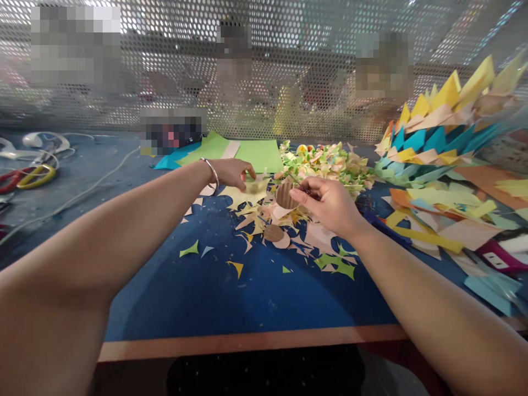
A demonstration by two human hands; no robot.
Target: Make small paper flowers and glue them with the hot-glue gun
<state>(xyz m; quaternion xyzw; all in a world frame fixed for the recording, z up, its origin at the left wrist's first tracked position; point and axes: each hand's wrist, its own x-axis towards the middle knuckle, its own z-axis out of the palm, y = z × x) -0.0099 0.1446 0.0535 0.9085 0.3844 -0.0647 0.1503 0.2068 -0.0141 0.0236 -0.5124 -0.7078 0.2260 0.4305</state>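
Observation:
My right hand (328,201) pinches a roundish brown corrugated cardboard piece (284,196) between thumb and fingers, above the paper scraps. A thin dark line sticks up by its edge; what it is, I cannot tell. My left hand (236,172), with a silver bangle at the wrist, reaches over a pale yellow cut-out sheet (247,193). Its fingers are bent and apart, with nothing seen in them. Below the right hand, another brown corrugated disc (273,233) lies partly over a pale paper disc (282,241).
Behind my hands are green paper sheets (259,154) and a heap of small folded paper pieces (330,165). A layered spiky paper stack (437,137) stands at right, near paper strips (441,236). Yellow-handled scissors (37,177) and a white cable (82,190) lie left. A perforated metal screen (264,82) bounds the back.

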